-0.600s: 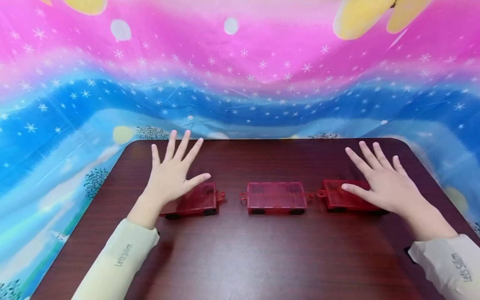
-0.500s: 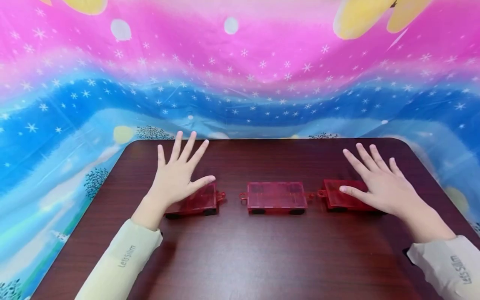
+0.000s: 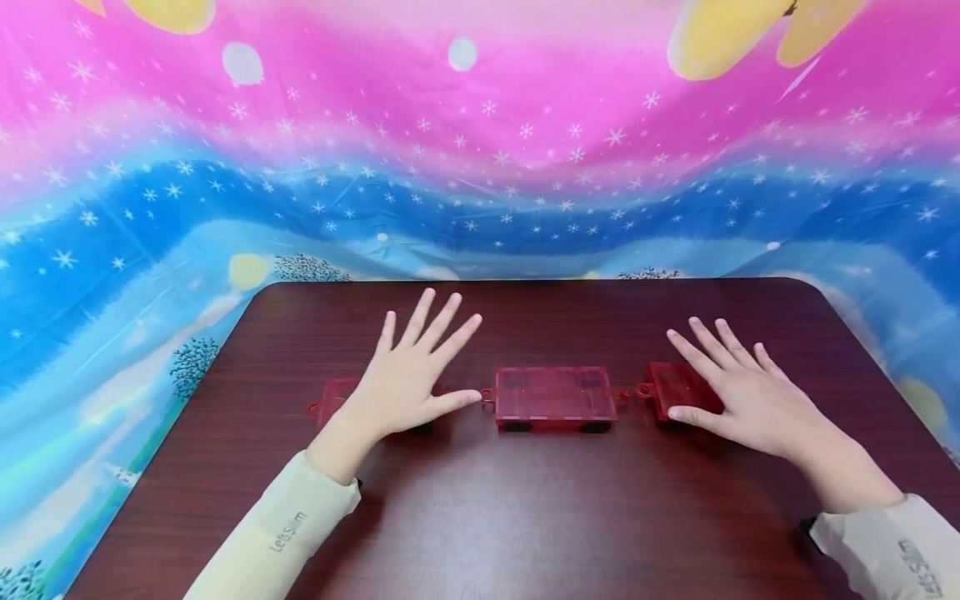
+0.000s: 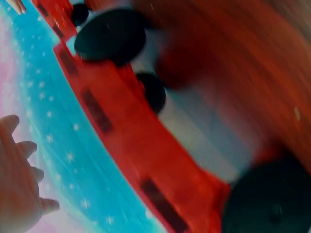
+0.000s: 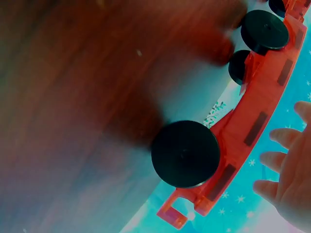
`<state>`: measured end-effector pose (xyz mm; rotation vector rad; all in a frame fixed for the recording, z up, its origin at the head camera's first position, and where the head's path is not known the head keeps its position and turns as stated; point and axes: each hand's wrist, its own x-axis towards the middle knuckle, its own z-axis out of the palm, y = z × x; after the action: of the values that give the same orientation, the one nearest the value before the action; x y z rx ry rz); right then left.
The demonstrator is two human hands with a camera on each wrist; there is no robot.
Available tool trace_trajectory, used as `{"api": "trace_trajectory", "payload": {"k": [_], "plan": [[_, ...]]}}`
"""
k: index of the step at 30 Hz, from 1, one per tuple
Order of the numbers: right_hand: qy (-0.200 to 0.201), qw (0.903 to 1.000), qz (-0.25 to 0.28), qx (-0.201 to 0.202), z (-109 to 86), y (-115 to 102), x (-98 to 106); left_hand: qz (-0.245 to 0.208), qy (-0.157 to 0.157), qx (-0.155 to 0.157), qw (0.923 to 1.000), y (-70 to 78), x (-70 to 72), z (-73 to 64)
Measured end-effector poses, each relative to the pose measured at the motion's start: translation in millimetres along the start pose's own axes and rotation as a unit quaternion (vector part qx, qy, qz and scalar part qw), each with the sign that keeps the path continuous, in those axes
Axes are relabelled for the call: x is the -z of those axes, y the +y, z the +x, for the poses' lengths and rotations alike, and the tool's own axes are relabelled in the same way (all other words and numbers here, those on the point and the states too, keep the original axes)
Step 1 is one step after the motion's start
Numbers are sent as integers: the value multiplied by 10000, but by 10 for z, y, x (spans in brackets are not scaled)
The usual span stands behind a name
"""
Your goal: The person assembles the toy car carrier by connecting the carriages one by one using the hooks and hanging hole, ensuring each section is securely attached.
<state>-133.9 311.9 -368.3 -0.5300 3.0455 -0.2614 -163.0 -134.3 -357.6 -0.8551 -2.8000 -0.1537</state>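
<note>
Three translucent red toy wagons with black wheels stand in a row on the table. My left hand [image 3: 401, 387], fingers spread, overlaps the left wagon [image 3: 336, 396] and hides most of it; its thumb tip appears beside the hook loop of the middle wagon [image 3: 555, 393]. Over the right wagon [image 3: 675, 387], my right hand [image 3: 761, 408] is spread the same way and covers that wagon's right part. Neither hand holds anything. In the left wrist view a red wagon side [image 4: 112, 121] runs past the fingers; the right wrist view has a wagon [image 5: 260, 102] and its wheel [image 5: 187, 153] beside the fingers.
The dark wood-grain table [image 3: 555, 517] has rounded far corners. Behind and around it hangs a pink and blue cloth [image 3: 480, 167] printed with snowflakes. Small red couplings [image 3: 633, 392] lie between the middle and right wagons.
My left hand has shifted right and a little nearer, uncovering the left wagon's far-left end. The right hand has moved slightly left and nearer. The middle and right wagons stay in place.
</note>
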Motion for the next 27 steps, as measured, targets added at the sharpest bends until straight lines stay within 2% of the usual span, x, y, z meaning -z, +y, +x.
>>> {"api": "trace_trajectory", "payload": {"k": [9,16,27], "plan": [[-343,9991,209,121,-21,28,-79,-358,-641,-560,9957,188,-144,123],[-433,9988,121,200,-19,63,-93,-465,-1143,-762,9894,279,-168,184],[-249,9986,-174,429,-12,94,-116,-846,-1490,-986,9803,355,-228,279]]}}
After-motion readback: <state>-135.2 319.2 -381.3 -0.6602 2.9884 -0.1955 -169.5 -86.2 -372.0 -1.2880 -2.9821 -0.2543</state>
